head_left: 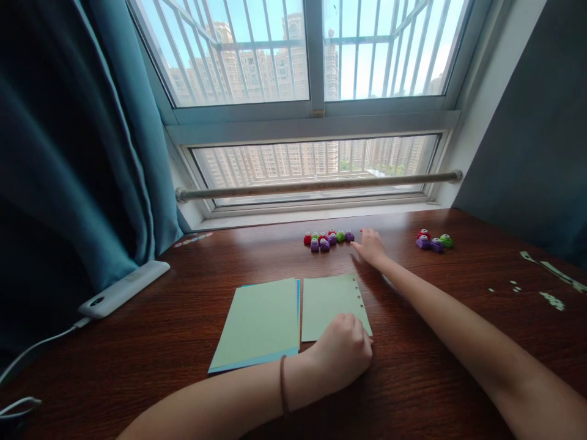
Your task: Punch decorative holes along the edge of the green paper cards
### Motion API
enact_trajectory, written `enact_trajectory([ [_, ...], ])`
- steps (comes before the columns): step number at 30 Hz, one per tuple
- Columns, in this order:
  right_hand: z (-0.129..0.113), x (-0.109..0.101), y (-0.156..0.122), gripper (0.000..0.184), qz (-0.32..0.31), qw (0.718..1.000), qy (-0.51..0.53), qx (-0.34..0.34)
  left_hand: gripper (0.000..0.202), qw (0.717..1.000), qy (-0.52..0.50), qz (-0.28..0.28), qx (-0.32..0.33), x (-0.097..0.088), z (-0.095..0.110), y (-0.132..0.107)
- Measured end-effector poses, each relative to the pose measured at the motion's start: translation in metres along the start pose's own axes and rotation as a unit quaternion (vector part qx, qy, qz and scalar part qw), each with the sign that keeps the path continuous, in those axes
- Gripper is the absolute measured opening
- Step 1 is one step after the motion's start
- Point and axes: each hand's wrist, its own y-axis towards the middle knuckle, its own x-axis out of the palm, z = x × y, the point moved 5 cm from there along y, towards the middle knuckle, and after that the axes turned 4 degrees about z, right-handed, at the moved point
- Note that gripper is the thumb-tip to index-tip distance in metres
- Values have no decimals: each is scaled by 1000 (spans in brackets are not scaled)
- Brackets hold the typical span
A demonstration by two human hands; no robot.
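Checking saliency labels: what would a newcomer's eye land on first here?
Probably the bright barred window, top center behind the desk. Next, the red, green and purple pieces: one group at the desk's far middle with the right hand beside it, another farther right. Then the pale green sheets, front center, the left hand at their lower right.

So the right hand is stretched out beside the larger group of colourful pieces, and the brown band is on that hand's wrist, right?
Not quite: the head view shows the brown band on the wrist of the left hand. The right hand is indeed stretched out beside the larger group of colourful pieces.
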Motion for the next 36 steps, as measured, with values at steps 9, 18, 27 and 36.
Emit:
enact_trajectory([
  [9,1,26,14,19,2,995,79,55,12,999,-10,-35,12,-3,-7,0],
  [18,0,-38,-73,33,-85,926,366,28,12,999,11,-37,14,-1,0,-1],
  [27,3,-74,-148,34,-190,865,463,7,12,998,19,-35,-53,5,2,0],
  [36,7,-79,-147,24,-262,927,239,-124,19,978,-118,-100,-141,4,-17,3],
])
